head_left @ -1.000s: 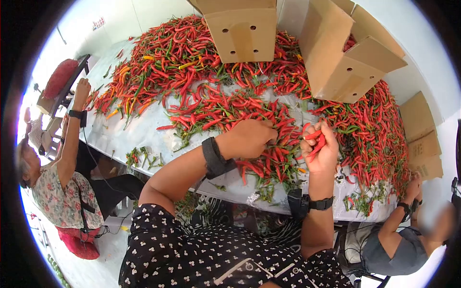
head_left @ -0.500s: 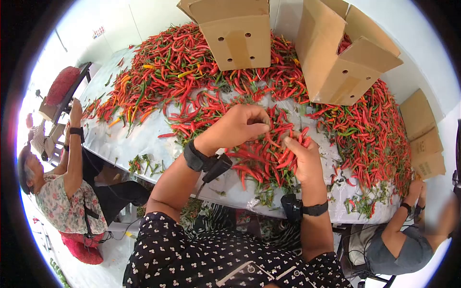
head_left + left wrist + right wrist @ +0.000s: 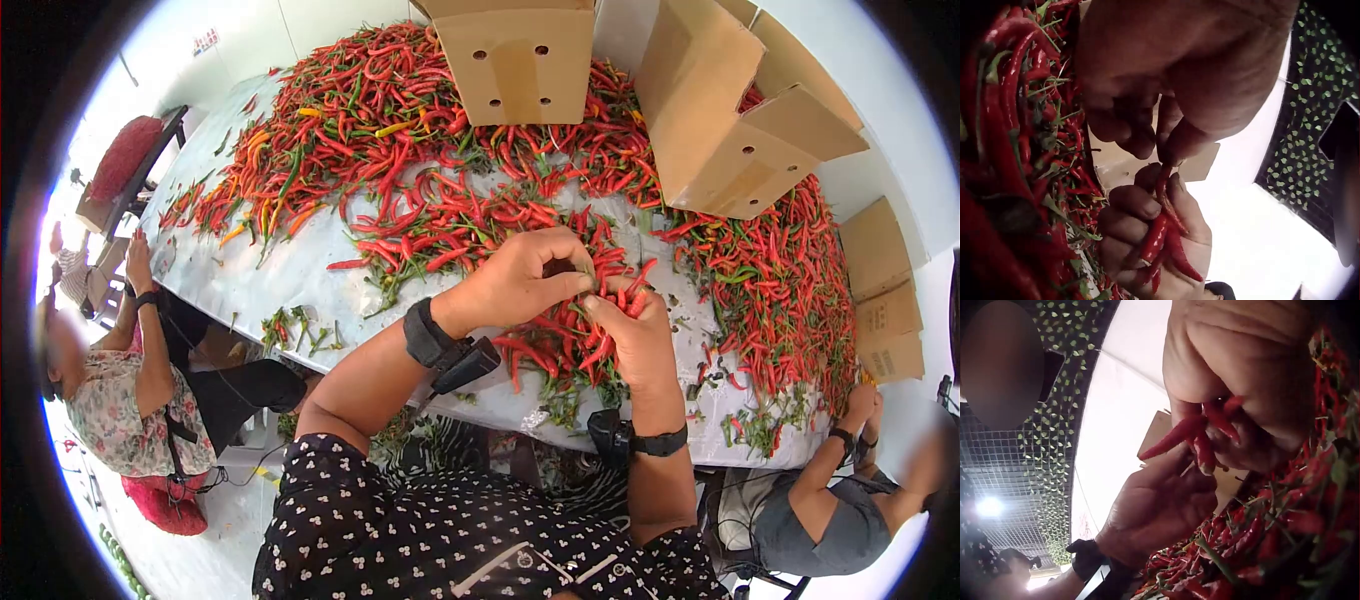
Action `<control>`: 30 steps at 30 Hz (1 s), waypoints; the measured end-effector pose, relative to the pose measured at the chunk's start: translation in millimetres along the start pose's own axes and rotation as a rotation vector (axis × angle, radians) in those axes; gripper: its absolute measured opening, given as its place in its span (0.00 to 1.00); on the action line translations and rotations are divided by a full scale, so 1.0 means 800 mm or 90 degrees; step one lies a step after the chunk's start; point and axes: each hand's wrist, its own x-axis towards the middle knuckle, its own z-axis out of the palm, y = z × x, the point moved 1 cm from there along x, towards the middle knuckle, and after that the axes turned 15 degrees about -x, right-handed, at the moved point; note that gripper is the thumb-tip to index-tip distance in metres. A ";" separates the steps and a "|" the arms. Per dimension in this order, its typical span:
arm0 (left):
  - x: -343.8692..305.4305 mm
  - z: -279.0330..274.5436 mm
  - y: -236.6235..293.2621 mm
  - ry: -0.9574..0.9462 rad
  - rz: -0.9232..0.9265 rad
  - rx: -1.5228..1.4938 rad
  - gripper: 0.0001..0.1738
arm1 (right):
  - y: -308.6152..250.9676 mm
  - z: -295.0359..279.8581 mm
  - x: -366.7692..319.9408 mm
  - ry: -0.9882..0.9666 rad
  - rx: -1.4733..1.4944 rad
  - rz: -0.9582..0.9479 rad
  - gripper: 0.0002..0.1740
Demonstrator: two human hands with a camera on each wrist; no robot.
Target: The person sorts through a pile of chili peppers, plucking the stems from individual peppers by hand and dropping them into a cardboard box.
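My right hand (image 3: 640,340) holds a small bunch of red chili peppers (image 3: 1175,244) against its curled fingers, their tips sticking out. Close against it, my left hand (image 3: 525,280) pinches the stem end of one chili (image 3: 1162,181) between thumb and finger. In the right wrist view, the left hand (image 3: 1160,506) lies just beneath the right hand (image 3: 1241,369), from which red chilies (image 3: 1175,437) poke out. Below both hands spreads a loose heap of red chilies with green stems (image 3: 440,235) on the covered table (image 3: 320,270).
Two cardboard boxes, one at the back (image 3: 515,65) and one at the right (image 3: 700,130), stand among larger chili piles (image 3: 350,110). Plucked green stems (image 3: 300,330) lie near the table edge. One person (image 3: 130,400) sits at the left, another (image 3: 825,510) at the right.
My left hand has lifted from the heap and come to the right hand, now pinching a chili's stem end there. The right hand has turned, its chilies now facing inward.
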 end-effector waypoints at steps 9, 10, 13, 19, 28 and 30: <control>-0.004 -0.001 -0.008 -0.062 -0.199 -0.213 0.08 | -0.005 -0.004 -0.006 0.012 -0.183 -0.079 0.07; -0.004 -0.001 -0.009 -0.076 -0.216 -0.268 0.09 | -0.004 -0.005 -0.006 0.006 -0.191 -0.094 0.06; -0.005 0.000 -0.014 -0.079 -0.234 -0.352 0.10 | -0.009 -0.004 -0.007 -0.001 -0.203 -0.122 0.06; -0.005 -0.018 0.000 -0.019 -0.204 -0.075 0.11 | 0.000 -0.015 -0.001 0.016 -0.025 -0.041 0.07; -0.019 -0.024 -0.016 -0.240 -0.135 0.362 0.10 | -0.001 -0.021 0.003 0.046 0.074 -0.046 0.05; -0.018 -0.019 -0.011 -0.266 -0.111 0.437 0.10 | 0.002 -0.022 0.004 0.044 0.071 -0.044 0.04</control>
